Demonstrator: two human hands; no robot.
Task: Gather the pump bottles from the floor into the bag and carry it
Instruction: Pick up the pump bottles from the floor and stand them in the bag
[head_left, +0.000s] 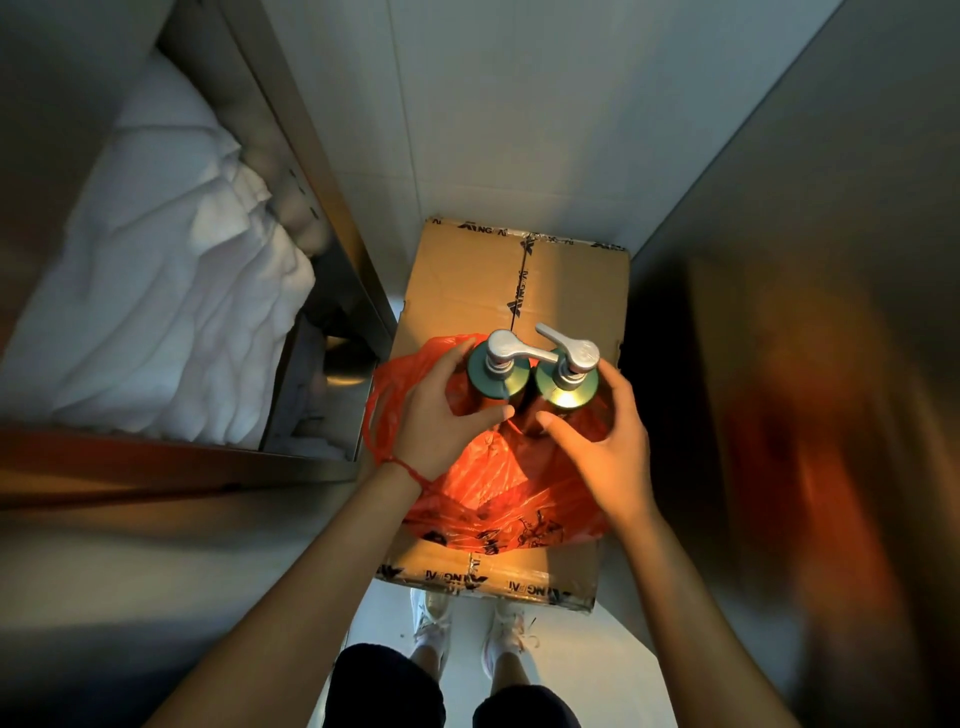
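Note:
Two green pump bottles with silver pump heads stand upright side by side inside an orange plastic bag (498, 488), which rests on a taped cardboard box (566, 291). My left hand (441, 410) wraps around the left bottle (496, 382), fingers on its far side and thumb at the near side. My right hand (602, 441) cups the right bottle (563, 392), thumb in front and fingers around its right side. The bag's left handle loop hangs loose beside my left wrist.
A metal shelf unit (311, 171) at the left holds folded white towels (171, 291). A dark metallic wall (805, 364) closes in the right side. My feet in white shoes (467, 629) stand on the pale floor just before the box.

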